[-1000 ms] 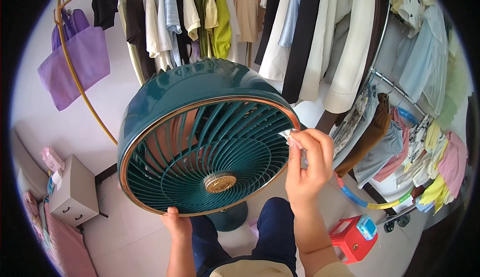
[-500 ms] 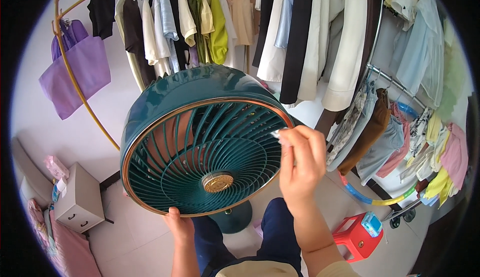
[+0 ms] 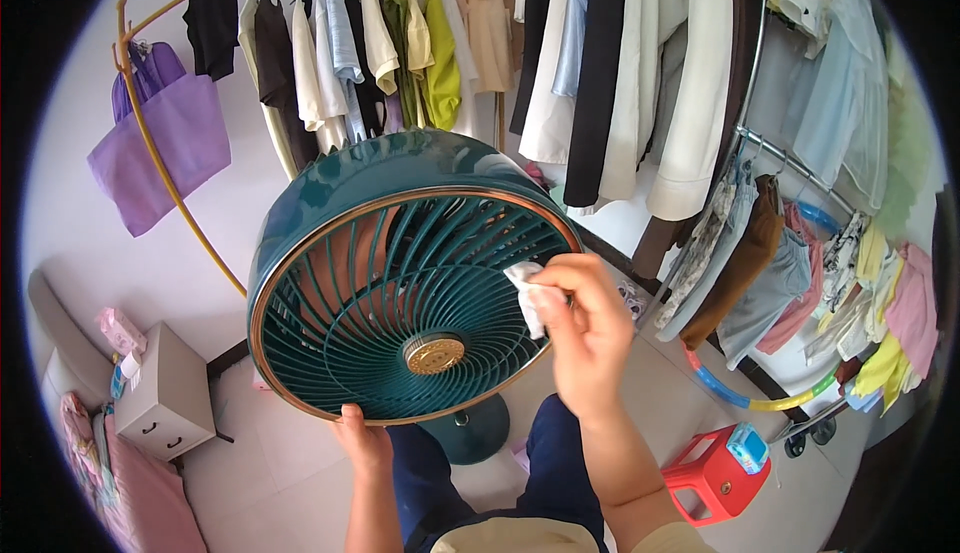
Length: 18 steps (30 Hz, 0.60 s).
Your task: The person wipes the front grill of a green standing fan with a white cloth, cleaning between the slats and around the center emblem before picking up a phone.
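A dark green fan (image 3: 400, 161) with a copper-coloured rim tilts up toward me, its spiral grille facing my way. At the grille's middle sits a round gold cap (image 3: 435, 355), and the round base (image 3: 472, 437) shows below between my legs. My left hand (image 3: 364, 443) grips the lower rim, thumb on the front edge and the other fingers hidden behind. Pinched in my right hand (image 3: 588, 343) is a crumpled white wipe (image 3: 527, 295), held against or just in front of the grille's right side, near the rim.
Clothes (image 3: 440, 63) hang on racks along the back and right. A red stool (image 3: 715, 478) carries a blue wipes packet (image 3: 748, 449) at lower right. To the left stand a grey bedside cabinet (image 3: 165, 403) and a pink-covered bed (image 3: 150, 488). A coloured hoop (image 3: 740, 393) leans by the right rack.
My right hand has moved a little down along the grille's right side, and more of the white wipe shows. My left hand keeps its grip on the rim.
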Each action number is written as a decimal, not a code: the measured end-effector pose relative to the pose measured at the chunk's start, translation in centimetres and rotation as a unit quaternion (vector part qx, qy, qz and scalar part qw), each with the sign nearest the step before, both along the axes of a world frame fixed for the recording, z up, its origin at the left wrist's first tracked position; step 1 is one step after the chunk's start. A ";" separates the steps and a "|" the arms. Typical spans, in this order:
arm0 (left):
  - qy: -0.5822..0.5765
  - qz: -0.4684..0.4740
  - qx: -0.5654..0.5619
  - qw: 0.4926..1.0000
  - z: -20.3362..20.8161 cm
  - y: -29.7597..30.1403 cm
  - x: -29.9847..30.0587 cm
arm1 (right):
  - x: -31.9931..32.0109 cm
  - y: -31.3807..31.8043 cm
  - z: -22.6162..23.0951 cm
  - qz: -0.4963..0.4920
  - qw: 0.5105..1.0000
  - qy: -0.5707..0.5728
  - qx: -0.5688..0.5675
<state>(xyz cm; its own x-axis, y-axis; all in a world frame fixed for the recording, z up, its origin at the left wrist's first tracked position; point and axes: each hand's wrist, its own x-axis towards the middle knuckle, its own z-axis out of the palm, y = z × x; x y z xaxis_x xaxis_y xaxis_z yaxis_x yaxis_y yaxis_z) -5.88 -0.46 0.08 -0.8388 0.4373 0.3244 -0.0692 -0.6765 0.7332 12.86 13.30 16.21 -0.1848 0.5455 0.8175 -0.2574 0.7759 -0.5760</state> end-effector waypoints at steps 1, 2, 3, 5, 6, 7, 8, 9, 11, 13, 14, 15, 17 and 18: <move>0.013 -0.003 0.008 1.000 -0.3 -0.2 -0.2 | 0.4 0.1 -0.4 0.080 0.993 0.041 -0.070; 0.012 -0.001 0.007 1.000 -0.4 -0.4 -0.3 | 0.6 0.1 -0.6 0.159 0.974 0.081 -0.139; 0.009 -0.002 0.001 1.000 -0.1 -0.2 -0.1 | 0.8 0.3 -0.9 0.183 0.962 0.108 -0.173; 0.004 -0.005 -0.006 1.000 -0.3 -0.1 0.0 | 1.2 0.5 -1.3 0.201 0.950 0.129 -0.200; 0.007 0.001 -0.006 1.000 -0.5 -0.1 -0.2 | 1.3 0.5 -1.4 0.224 0.936 0.153 -0.226; 0.011 0.008 -0.006 1.000 -0.7 -0.1 -0.4 | 1.4 0.3 -1.3 0.223 0.935 0.155 -0.229; 0.010 0.009 -0.007 1.000 -0.8 -0.2 -0.5 | 1.5 0.3 -1.3 0.223 0.935 0.154 -0.230; 0.016 0.004 -0.007 1.000 -0.9 -0.2 -0.5 | 1.7 0.3 -1.2 0.187 0.946 0.156 -0.216; 0.022 0.000 -0.007 1.000 -0.5 -0.2 -0.2 | 1.8 0.2 -0.5 0.121 0.965 0.159 -0.172; -0.023 -0.002 -0.029 0.999 0.7 -0.2 0.5 | 1.7 -0.1 -0.2 0.077 0.975 0.147 -0.145; -0.026 -0.001 -0.028 0.999 0.5 -0.2 0.5 | 1.6 -0.2 -0.2 0.033 0.983 0.139 -0.119; -0.028 0.006 -0.022 0.999 0.5 0.0 0.5 | 1.5 -0.1 -0.2 0.001 0.986 0.142 -0.092; -0.034 0.013 -0.014 0.999 0.2 0.1 0.5 | 1.5 0.1 -0.2 -0.066 0.992 0.105 -0.037; -0.037 0.014 -0.007 0.999 0.0 0.1 0.4 | 1.5 0.3 -0.3 -0.132 0.988 0.073 0.016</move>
